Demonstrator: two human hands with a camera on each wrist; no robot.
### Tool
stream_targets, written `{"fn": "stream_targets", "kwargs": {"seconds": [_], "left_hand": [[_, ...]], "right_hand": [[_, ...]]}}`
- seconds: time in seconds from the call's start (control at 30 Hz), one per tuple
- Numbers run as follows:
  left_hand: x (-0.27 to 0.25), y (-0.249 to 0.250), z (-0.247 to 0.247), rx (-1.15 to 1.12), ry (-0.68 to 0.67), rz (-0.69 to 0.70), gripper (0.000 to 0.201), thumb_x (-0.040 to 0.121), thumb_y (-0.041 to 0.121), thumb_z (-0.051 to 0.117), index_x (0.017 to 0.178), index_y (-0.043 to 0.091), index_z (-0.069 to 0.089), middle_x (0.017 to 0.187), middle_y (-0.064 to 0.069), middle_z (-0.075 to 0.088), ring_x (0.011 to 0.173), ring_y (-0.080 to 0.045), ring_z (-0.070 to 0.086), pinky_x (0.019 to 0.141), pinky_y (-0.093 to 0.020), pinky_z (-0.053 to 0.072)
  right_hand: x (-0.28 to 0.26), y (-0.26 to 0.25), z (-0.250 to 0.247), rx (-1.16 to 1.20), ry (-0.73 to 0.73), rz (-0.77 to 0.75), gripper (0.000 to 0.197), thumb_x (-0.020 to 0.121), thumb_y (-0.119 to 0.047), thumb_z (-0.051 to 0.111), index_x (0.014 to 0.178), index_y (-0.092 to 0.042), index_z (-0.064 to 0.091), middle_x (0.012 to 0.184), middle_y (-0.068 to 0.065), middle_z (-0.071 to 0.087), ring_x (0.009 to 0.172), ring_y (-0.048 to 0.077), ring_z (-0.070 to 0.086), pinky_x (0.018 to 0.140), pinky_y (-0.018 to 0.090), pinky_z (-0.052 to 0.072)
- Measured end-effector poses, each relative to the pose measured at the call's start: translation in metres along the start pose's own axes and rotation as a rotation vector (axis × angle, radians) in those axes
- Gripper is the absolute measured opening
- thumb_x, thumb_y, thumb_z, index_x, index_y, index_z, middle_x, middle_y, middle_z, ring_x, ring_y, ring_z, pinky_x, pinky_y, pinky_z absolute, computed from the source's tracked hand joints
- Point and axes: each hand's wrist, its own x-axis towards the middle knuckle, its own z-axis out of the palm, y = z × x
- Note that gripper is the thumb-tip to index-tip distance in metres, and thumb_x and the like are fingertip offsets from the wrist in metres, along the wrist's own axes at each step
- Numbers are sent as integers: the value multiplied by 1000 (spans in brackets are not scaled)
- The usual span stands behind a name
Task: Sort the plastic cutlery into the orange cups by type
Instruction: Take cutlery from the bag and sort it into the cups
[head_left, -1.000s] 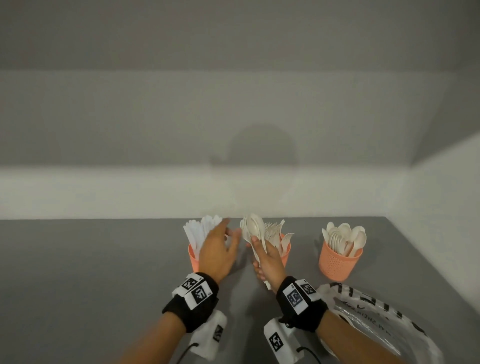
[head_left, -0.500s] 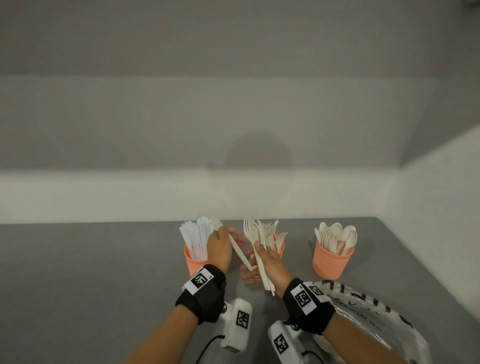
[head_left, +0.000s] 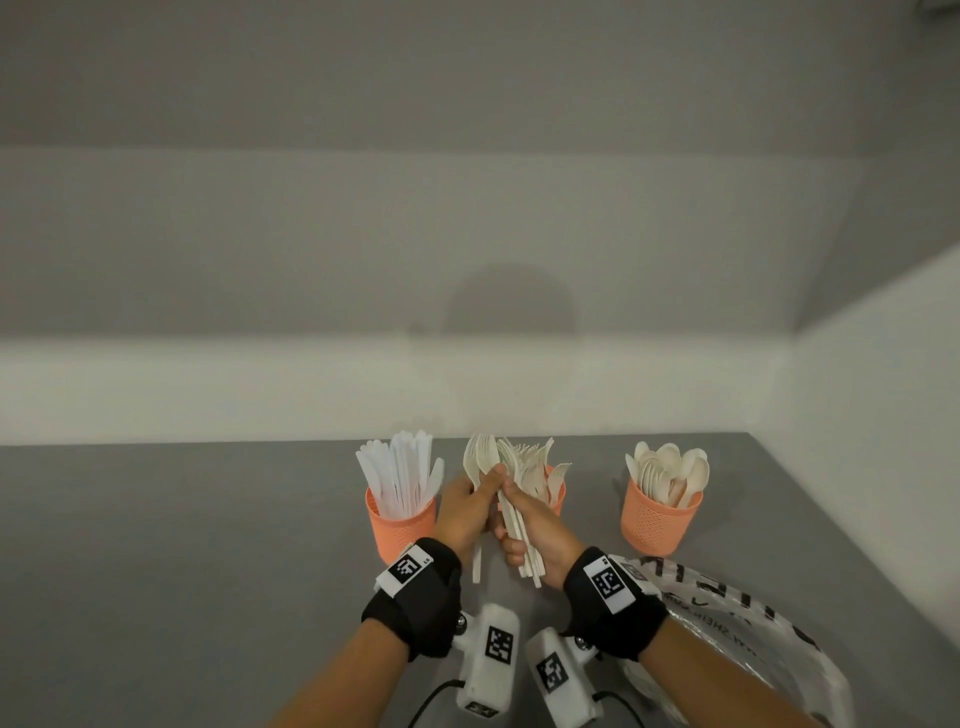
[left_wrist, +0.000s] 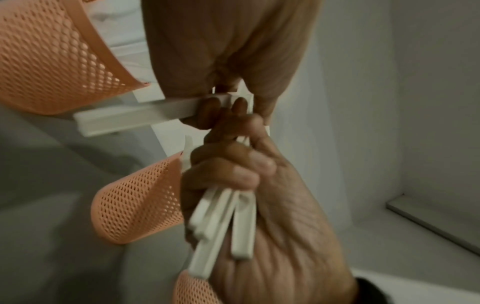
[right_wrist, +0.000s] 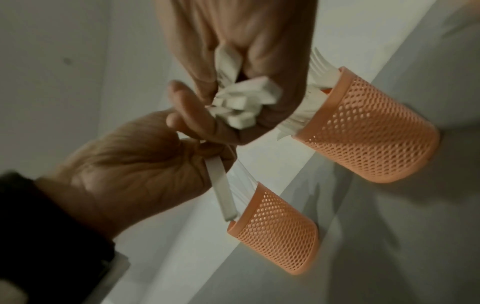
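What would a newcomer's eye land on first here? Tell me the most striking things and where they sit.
Three orange mesh plastic cups line the grey table: the left cup bristles with white plastic knives, the right cup brims with cream plastic spoons. Between them, the left hand pinches one white piece while the right hand grips a bundle of cream cutlery, in front of the middle cup holding forks.

Three orange mesh-patterned plastic cups (head_left: 660, 525) stand on a plain grey tabletop (head_left: 182, 545); white plastic knives (head_left: 397, 475) left, cream spoons (head_left: 670, 470) right; black wristbands (head_left: 421, 597) carry black-and-white square markers.
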Motion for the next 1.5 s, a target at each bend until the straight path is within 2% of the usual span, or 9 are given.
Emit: {"fn": "stream_targets", "kwargs": {"seconds": [0.1, 0.23, 0.37, 0.6, 0.8, 1.0, 1.07, 1.2, 1.5], "left_hand": [[0, -3, 0, 34, 29, 7, 33, 97, 29, 46, 74, 7, 56, 36, 6, 45, 36, -9, 47, 58, -32, 42], [-2, 0, 2, -65, 41, -39, 34, 100, 23, 39, 72, 10, 54, 41, 7, 53, 41, -4, 53, 50, -19, 44], [2, 0, 1, -46, 150, -56, 34, 99, 19, 36, 78, 5, 58, 65, -6, 63, 62, -18, 60, 68, -30, 49], [13, 10, -10, -153, 470, 15, 26, 98, 17, 39, 75, 8, 47, 57, -5, 47, 42, -13, 48, 52, -28, 44], [6, 6, -2, 56, 212, 100, 15, 90, 17, 56, 76, 17, 60, 63, 2, 55, 57, -11, 49, 58, -25, 40], [0, 3, 8, 100, 184, 98, 10, 92, 15, 54, 93, 17, 64, 89, -7, 69, 87, -23, 65, 87, -37, 51], [1, 6, 9, 77, 192, 68, 15, 95, 16, 48, 94, 10, 61, 75, -14, 63, 68, -30, 58, 70, -38, 52], [7, 7, 5, -85, 227, -59, 28, 94, 12, 37, 67, 12, 44, 47, 2, 39, 32, -5, 34, 35, -16, 27], [5, -9, 11, -45, 186, -46, 19, 92, 16, 47, 82, 4, 58, 59, -4, 55, 54, -21, 51, 58, -29, 45]], "right_hand": [[1, 0, 2, -87, 45, -47, 48, 96, -46, 39, 70, -9, 56, 46, 1, 51, 33, 10, 46, 36, 18, 40], [0, -2, 2, -104, 41, -60, 43, 98, -39, 39, 76, -7, 58, 45, 4, 57, 36, 12, 56, 40, 22, 51], [-1, -2, -1, -96, 18, -84, 34, 99, -35, 39, 88, -12, 62, 58, 8, 65, 47, 17, 64, 49, 29, 57], [9, 5, -12, -218, 258, -148, 28, 99, -28, 42, 100, -6, 59, 57, 5, 54, 40, 11, 51, 35, 17, 42], [12, 7, -10, -288, 237, -218, 19, 97, -28, 47, 95, -15, 60, 49, 0, 37, 27, 2, 30, 30, 16, 23], [10, 5, -4, -252, 150, -196, 18, 99, -31, 43, 86, -26, 54, 52, 1, 35, 29, 2, 30, 31, 14, 22], [10, 5, -4, -206, 118, -181, 22, 99, -36, 40, 93, -23, 56, 55, 1, 38, 31, 3, 30, 32, 14, 23], [11, 6, -5, -125, 135, -186, 34, 100, -38, 33, 102, -12, 56, 55, 1, 43, 31, 3, 32, 31, 14, 22], [17, 13, -2, -359, 255, -298, 24, 102, -28, 32, 96, -16, 52, 65, 10, 60, 47, 13, 57, 44, 23, 47]]}}
